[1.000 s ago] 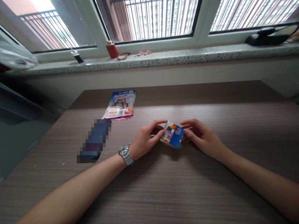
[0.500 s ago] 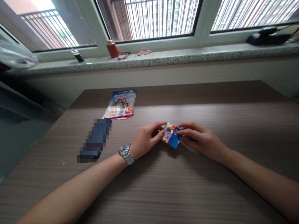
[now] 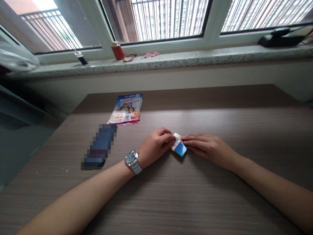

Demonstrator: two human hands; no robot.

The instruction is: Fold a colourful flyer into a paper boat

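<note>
A small folded piece of printed paper, blue with orange, white and purple patches, is between my two hands just above or on the wooden table. My left hand, with a silver watch on its wrist, pinches the paper's left side. Its fingertips cover that edge. My right hand has its fingers together and pressed on the paper's right side, so part of that edge is hidden. The paper's lower corner points toward me.
A stack of colourful leaflets lies left of centre, with a blurred dark blue object nearer me. On the granite sill are a red container, small pink items and a black device.
The paper now shows a smaller face and sits slightly lower. My left hand has rolled over and moved a little right; my right fingers have flattened together against the paper.
</note>
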